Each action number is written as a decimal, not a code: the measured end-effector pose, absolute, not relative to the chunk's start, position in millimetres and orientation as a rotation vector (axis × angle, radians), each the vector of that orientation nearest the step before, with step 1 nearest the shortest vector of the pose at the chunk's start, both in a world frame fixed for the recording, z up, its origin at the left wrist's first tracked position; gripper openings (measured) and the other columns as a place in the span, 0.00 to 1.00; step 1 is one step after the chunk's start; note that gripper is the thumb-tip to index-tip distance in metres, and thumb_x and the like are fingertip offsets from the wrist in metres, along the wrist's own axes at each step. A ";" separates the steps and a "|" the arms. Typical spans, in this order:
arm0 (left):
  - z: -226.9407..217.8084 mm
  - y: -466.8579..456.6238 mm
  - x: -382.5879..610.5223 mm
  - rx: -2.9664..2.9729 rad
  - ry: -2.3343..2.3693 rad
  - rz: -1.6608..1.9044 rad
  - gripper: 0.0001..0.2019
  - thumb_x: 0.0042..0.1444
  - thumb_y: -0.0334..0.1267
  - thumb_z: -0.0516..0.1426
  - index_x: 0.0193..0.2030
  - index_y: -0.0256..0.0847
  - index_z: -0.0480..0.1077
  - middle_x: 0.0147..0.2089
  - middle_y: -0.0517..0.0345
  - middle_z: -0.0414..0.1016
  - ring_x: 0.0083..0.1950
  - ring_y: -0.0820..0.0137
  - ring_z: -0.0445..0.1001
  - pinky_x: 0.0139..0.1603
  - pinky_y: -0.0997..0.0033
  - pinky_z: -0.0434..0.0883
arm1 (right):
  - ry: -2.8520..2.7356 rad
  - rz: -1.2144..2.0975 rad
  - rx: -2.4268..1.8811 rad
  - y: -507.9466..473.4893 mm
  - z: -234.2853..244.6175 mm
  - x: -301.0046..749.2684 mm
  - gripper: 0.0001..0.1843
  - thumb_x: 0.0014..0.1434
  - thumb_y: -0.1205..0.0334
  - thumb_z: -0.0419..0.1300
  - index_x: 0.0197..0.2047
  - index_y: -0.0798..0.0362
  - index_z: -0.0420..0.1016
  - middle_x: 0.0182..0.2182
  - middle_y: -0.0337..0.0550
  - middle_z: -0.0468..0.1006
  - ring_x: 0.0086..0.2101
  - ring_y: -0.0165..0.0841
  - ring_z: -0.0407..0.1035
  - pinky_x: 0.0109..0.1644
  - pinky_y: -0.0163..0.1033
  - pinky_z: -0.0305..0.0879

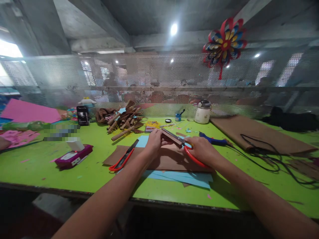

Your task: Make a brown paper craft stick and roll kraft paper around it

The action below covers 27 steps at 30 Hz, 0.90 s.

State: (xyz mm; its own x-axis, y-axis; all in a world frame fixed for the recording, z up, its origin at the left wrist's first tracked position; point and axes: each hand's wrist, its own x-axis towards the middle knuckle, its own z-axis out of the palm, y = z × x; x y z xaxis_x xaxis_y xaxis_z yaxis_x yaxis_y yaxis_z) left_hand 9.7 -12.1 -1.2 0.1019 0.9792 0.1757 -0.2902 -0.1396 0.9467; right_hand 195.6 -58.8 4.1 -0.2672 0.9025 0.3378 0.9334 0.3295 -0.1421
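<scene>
My left hand (154,142) pinches one end of a small brown paper strip (171,137) above the table. My right hand (203,150) grips red-handled scissors (193,158), whose blades meet the strip. Beneath both hands lies a brown sheet (164,161) on top of light blue sheets (184,177). A second pair of red-handled scissors (123,159) lies on the table, left of my left forearm.
On the green table (37,166): a magenta box (73,156), rolled brown paper pieces (124,122), a white jar (202,112), a blue glue gun (214,140) with black cable (264,156), brown sheet (259,134), pink paper (27,113). A perforated screen (154,83) carries a pinwheel (224,41).
</scene>
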 end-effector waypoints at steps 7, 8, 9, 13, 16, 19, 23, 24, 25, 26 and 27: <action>-0.9 -5.2 1.7 1.131 0.793 1.385 0.03 0.54 0.30 0.51 0.31 0.41 0.59 0.27 0.56 0.73 0.30 0.70 0.75 0.38 0.63 0.74 | -2.106 -0.092 -1.747 -42.5 2.5 211.8 0.27 0.55 0.41 0.53 0.49 0.51 0.73 0.40 0.52 0.78 0.40 0.42 0.71 0.38 0.38 0.61; 0.0 -5.7 1.0 1.143 0.775 1.375 0.03 0.53 0.30 0.52 0.32 0.41 0.59 0.29 0.55 0.74 0.32 0.69 0.75 0.40 0.63 0.73 | -2.099 -0.111 -1.794 -40.3 1.5 214.3 0.28 0.55 0.41 0.54 0.50 0.51 0.73 0.40 0.53 0.78 0.40 0.43 0.71 0.37 0.39 0.61; 1.2 -6.6 0.4 1.155 0.749 1.358 0.05 0.53 0.30 0.53 0.35 0.41 0.60 0.30 0.54 0.75 0.34 0.68 0.75 0.41 0.62 0.73 | -2.093 -0.130 -1.839 -38.8 0.3 216.0 0.27 0.55 0.42 0.54 0.50 0.52 0.73 0.40 0.53 0.77 0.39 0.43 0.71 0.37 0.39 0.60; 6.1 -12.1 0.9 1.221 0.611 1.260 0.20 0.48 0.30 0.60 0.49 0.41 0.61 0.35 0.53 0.76 0.40 0.67 0.75 0.45 0.62 0.70 | -2.092 -0.156 -1.923 -39.1 -6.3 214.1 0.21 0.57 0.50 0.54 0.50 0.52 0.72 0.40 0.54 0.76 0.39 0.42 0.70 0.37 0.39 0.59; 7.6 -15.3 2.6 1.300 0.601 1.258 0.23 0.44 0.30 0.63 0.49 0.39 0.65 0.35 0.54 0.77 0.40 0.68 0.75 0.46 0.65 0.69 | -2.180 -0.114 -1.868 -41.9 -10.7 208.7 0.19 0.56 0.54 0.54 0.50 0.50 0.72 0.39 0.52 0.75 0.40 0.42 0.70 0.38 0.39 0.60; 8.3 -17.1 3.7 1.432 0.621 1.263 0.15 0.42 0.32 0.65 0.40 0.36 0.70 0.34 0.52 0.77 0.38 0.68 0.75 0.44 0.68 0.69 | -2.300 -0.075 -1.800 -42.6 -10.6 208.3 0.21 0.54 0.56 0.57 0.50 0.51 0.72 0.41 0.53 0.75 0.42 0.44 0.69 0.41 0.42 0.61; 10.7 -21.5 5.9 1.597 0.606 1.244 0.08 0.41 0.33 0.66 0.29 0.35 0.72 0.32 0.53 0.77 0.34 0.69 0.74 0.39 0.69 0.69 | -2.226 0.099 -1.569 -45.8 2.9 213.8 0.19 0.53 0.58 0.58 0.48 0.55 0.74 0.43 0.53 0.74 0.46 0.42 0.66 0.49 0.45 0.62; 11.3 -23.1 7.0 1.626 0.592 1.221 0.07 0.42 0.34 0.65 0.29 0.35 0.73 0.30 0.53 0.76 0.33 0.69 0.74 0.39 0.69 0.69 | -2.194 0.250 -1.431 -48.1 7.8 214.2 0.18 0.55 0.60 0.57 0.49 0.55 0.73 0.44 0.51 0.74 0.46 0.39 0.67 0.49 0.43 0.62; 11.9 -24.8 8.3 1.648 0.576 1.191 0.07 0.43 0.35 0.65 0.29 0.36 0.73 0.29 0.54 0.76 0.32 0.69 0.74 0.38 0.69 0.69 | -2.164 0.429 -1.279 -50.9 12.2 213.6 0.19 0.56 0.61 0.56 0.50 0.54 0.72 0.45 0.49 0.74 0.46 0.36 0.67 0.49 0.41 0.63; 12.3 -26.4 9.6 1.662 0.564 1.167 0.07 0.44 0.36 0.64 0.29 0.36 0.73 0.28 0.55 0.75 0.31 0.69 0.73 0.38 0.68 0.69 | -2.131 0.607 -1.135 -53.7 15.8 212.1 0.20 0.56 0.62 0.55 0.52 0.54 0.70 0.46 0.48 0.74 0.46 0.34 0.68 0.48 0.39 0.64; 12.7 -27.8 11.0 1.676 0.558 1.155 0.07 0.44 0.37 0.64 0.28 0.36 0.73 0.27 0.56 0.74 0.31 0.69 0.72 0.38 0.67 0.69 | -2.101 0.757 -1.018 -56.3 18.1 209.6 0.21 0.55 0.62 0.56 0.53 0.53 0.68 0.46 0.46 0.74 0.45 0.33 0.68 0.47 0.38 0.65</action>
